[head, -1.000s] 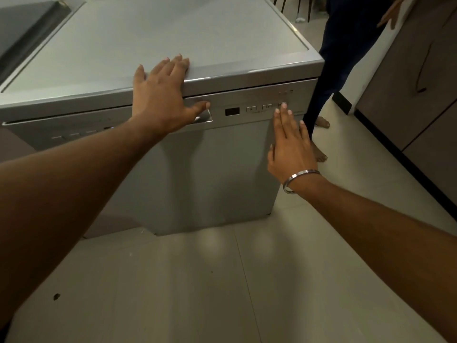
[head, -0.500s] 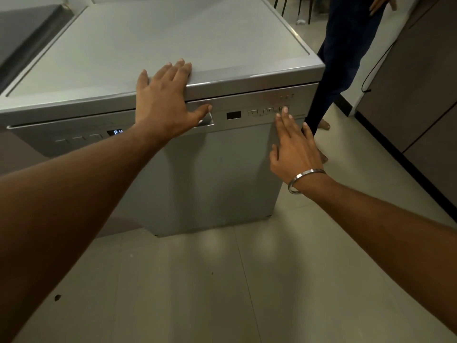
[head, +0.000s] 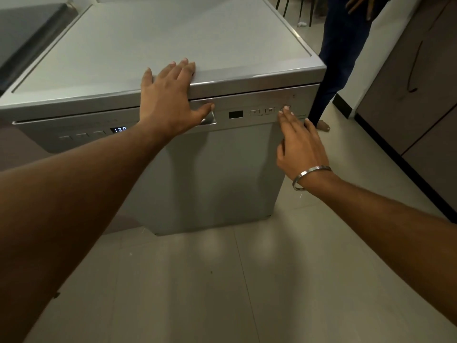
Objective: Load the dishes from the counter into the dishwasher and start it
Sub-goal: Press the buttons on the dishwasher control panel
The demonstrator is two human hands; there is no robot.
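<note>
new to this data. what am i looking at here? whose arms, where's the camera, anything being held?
There is no robot: a person wears one wide-angle camera on the head, looking forward and down, so the two bare arms are their own. In front stands a silver-grey freestanding dishwasher with its door closed. The left hand lies flat over the front edge of its top, thumb at the recessed metal door handle. The right hand, with a plain steel bangle on the wrist, reaches out with straight fingers touching the rightmost small square button on the control strip. A small lit display at the left shows digits, apparently 130. Nothing is held, and the dishwasher top is bare. A second person's dark trouser legs stand behind on the right.
</note>
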